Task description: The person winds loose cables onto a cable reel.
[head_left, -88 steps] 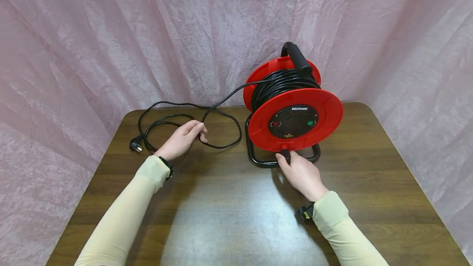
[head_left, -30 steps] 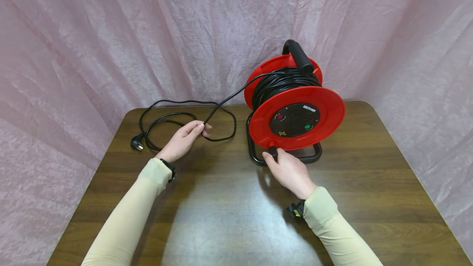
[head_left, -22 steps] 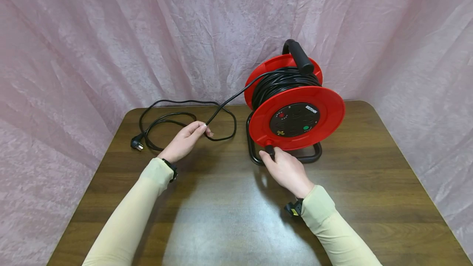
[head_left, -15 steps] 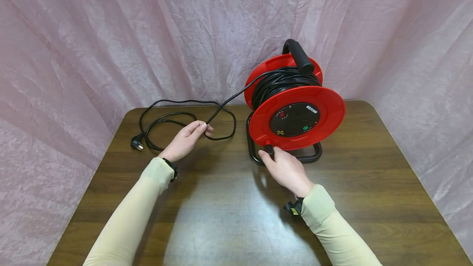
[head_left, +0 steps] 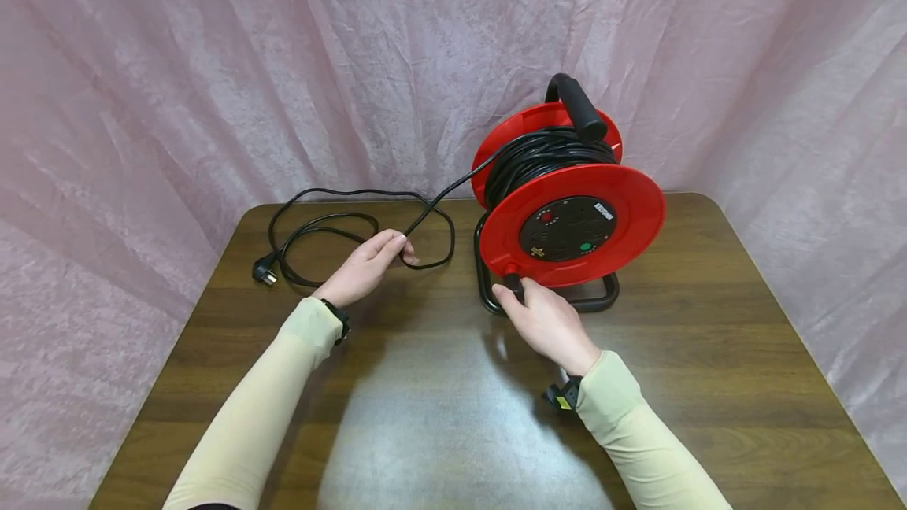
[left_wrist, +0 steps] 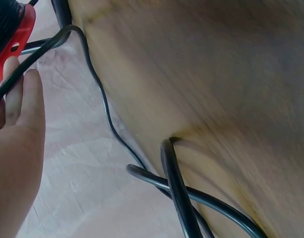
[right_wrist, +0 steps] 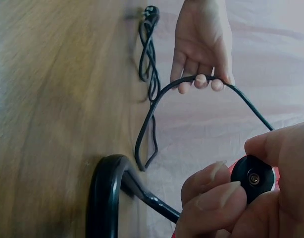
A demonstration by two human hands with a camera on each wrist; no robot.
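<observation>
A red cable reel (head_left: 641, 215) wound with black cable stands toward the back right of the table in the head view. My right hand (head_left: 549, 325) grips the black crank knob (right_wrist: 252, 177) at the lower left of its front disc; thumb and fingers wrap it in the right wrist view. Left of the reel, my left hand (head_left: 364, 266) pinches the loose cable (head_left: 448, 190), which slants up from the fingers onto the drum. The rest of the cable lies in loops on the tabletop, ending in a black plug (head_left: 264, 269).
The reel's black tube stand (head_left: 486, 296) rests on the wooden table (head_left: 708, 384), and a black carry handle (head_left: 583, 110) rises above the drum. A pink curtain (head_left: 397, 61) hangs right behind the table's back edge.
The reel's front disc has turned clockwise, its label now tilted. My right hand has gone left with the knob. My left hand has shifted slightly right, toward the reel, with the cable.
</observation>
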